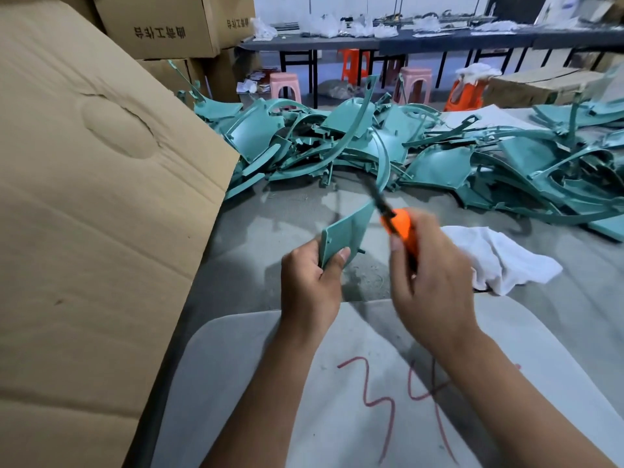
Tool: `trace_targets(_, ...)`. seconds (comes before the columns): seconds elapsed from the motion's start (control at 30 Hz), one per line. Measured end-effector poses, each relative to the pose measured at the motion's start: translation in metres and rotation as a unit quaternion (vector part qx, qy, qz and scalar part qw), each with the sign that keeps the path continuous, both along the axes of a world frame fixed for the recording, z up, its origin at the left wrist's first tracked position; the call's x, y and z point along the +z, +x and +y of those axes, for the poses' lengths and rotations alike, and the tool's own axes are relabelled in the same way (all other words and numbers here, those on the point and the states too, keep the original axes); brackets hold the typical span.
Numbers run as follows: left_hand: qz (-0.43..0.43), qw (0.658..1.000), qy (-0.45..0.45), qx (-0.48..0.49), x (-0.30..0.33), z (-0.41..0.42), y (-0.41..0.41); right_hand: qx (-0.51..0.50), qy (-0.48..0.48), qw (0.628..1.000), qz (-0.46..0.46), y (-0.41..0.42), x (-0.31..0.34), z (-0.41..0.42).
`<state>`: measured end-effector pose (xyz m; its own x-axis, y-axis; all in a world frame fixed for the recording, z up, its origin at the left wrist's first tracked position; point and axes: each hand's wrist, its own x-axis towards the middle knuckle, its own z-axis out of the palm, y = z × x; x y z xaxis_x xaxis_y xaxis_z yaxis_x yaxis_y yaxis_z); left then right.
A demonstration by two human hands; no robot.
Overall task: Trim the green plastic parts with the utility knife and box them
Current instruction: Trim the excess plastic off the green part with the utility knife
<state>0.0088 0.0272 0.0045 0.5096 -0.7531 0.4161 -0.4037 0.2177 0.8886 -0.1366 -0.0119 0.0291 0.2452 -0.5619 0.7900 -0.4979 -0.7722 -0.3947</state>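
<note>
Green plastic part (pixel 344 233) pinched in left hand (pixel 309 282), long axis up-right; utility knife (pixel 396 228) clenched in right hand (pixel 435 275)

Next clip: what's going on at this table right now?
A person is trimming a green plastic part. The left hand grips its lower edge and holds it above the grey table, while the right hand holds an orange utility knife with its blurred tip at the part's upper edge. A large pile of untrimmed green parts lies behind, a white cloth to the right, and a cardboard box flap on the left.
</note>
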Motion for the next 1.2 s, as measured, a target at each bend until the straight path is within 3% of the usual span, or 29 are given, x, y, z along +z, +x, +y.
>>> trace_targets(0.13, 0.019, 1.0, 0.0, -0.013, -0.002, 0.001, 0.001, 0.075, 0.036, 0.994, 0.076, 0.01, -0.005, 0.007)
trace_targets(0.3, 0.061, 0.995, 0.008, -0.08, 0.004, 0.003, -0.003, 0.065, 0.038, 0.996, 0.054, 0.003, -0.007, 0.004)
trace_targets(0.43, 0.122, 0.99, -0.003, -0.068, 0.003, 0.004, -0.001, 0.005, 0.067, 0.998, 0.012, -0.004, -0.009, -0.011)
trace_targets(0.53, 0.091, 0.995, 0.003, -0.051, 0.001, 0.003, 0.011, -0.1, 0.117, 0.988, 0.006, -0.015, -0.013, -0.025)
trace_targets(0.6, 0.091, 0.995, 0.008, -0.048, 0.0, 0.002, 0.012, -0.113, 0.123, 0.986, -0.005, -0.018, -0.013, -0.028)
trace_targets(0.77, 0.083, 0.996, 0.011, -0.033, -0.001, 0.0, 0.01, 0.099, 0.061, 0.992, 0.04, -0.004, -0.006, -0.002)
trace_targets(0.83, 0.081, 0.996, 0.009, -0.039, 0.0, 0.002, 0.011, 0.124, 0.077, 0.987, 0.062, 0.001, -0.009, 0.0)
trace_targets(0.93, 0.094, 0.994, 0.019, -0.046, 0.002, 0.003, 0.013, 0.043, 0.084, 0.995, 0.032, -0.005, -0.012, -0.013)
trace_targets(1.07, 0.057, 0.997, 0.02, -0.049, 0.003, 0.004, 0.012, -0.126, 0.174, 0.977, 0.011, -0.027, -0.015, -0.037)
trace_targets(1.2, 0.013, 0.999, 0.028, -0.034, 0.003, 0.002, 0.01, 0.009, 0.054, 0.998, -0.022, -0.018, -0.006, -0.019)
